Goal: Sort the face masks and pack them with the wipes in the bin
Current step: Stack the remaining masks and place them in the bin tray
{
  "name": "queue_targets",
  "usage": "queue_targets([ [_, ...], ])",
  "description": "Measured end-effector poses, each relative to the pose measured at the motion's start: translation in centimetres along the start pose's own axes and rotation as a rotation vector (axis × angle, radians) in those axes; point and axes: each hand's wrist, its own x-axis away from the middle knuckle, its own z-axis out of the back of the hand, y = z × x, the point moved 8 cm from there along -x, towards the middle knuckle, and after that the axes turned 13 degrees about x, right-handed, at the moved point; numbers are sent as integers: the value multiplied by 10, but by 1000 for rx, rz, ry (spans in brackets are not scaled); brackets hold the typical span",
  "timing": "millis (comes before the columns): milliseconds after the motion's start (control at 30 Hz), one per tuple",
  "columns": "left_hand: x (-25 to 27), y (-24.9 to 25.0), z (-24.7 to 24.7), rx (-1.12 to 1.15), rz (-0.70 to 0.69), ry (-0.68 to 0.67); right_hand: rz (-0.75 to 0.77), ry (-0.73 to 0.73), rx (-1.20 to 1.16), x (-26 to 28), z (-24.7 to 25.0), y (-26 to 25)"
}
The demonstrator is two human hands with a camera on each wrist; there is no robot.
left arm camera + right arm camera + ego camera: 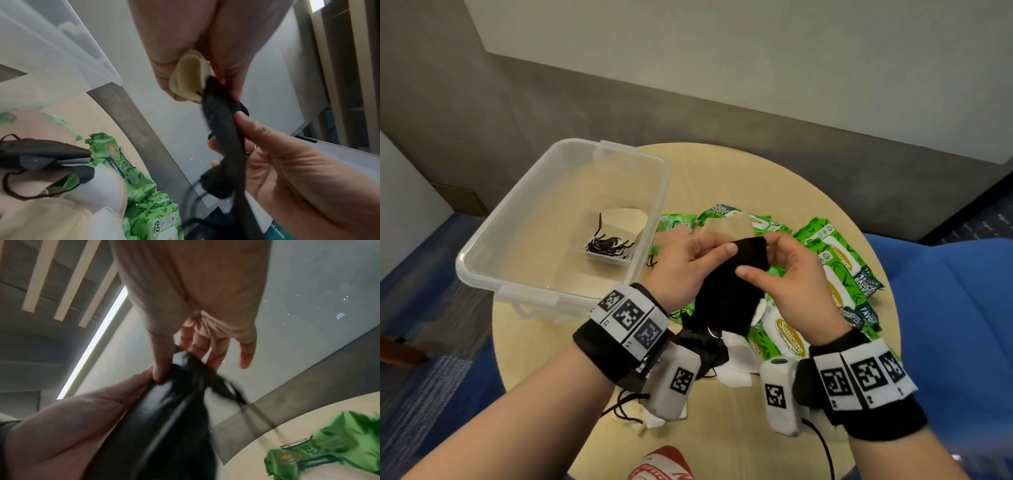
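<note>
My left hand (709,246) and right hand (760,260) hold a black face mask (726,291) between them above the round table. The left hand (205,81) also pinches a folded beige mask (187,78) against the black mask's (222,129) top end. The right thumb and fingers (162,368) pinch the black mask (164,426) near that end. A clear plastic bin (482,270) stands at the left, with beige masks and dark ear loops (613,240) inside. Green wipes packs (835,253) lie under and right of my hands. More black and white masks (709,349) lie by my wrists.
The bin overhangs the left edge of the pale wooden table (756,178). A blue chair (945,308) stands close on the right. A red and white shoe (661,462) shows at the bottom. Grey wall and blue carpet surround the table.
</note>
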Motion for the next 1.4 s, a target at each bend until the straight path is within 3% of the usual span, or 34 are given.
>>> queue_targets([
  [200, 3, -1, 23, 183, 46, 139, -31, 97, -197, 2, 12, 11],
  [333, 1, -6, 33, 318, 119, 174, 18, -22, -351, 1, 16, 8],
  [533, -1, -14, 6, 393, 292, 50, 238, -168, -111, -13, 1, -17],
  [600, 0, -15, -5, 388, 325, -21, 217, -117, -128, -18, -1, -17],
  [733, 6, -21, -3, 202, 398, -35, 16, 23, -300, -24, 4, -2],
  [1033, 2, -11, 22, 53, 154, 26, -13, -131, -106, -25, 0, -4],
  [1100, 0, -17, 34, 43, 143, 119, 19, -87, -60, -26, 6, -3],
  [1200, 1, -15, 51, 13, 95, 260, 91, 90, 38, -24, 29, -7],
  [1267, 1, -7, 57, -116, 14, 324, 124, 128, -68, -22, 37, -11],
  [1400, 0, -1, 58, -167, -88, 394, 39, 8, -535, -21, 22, -13],
])
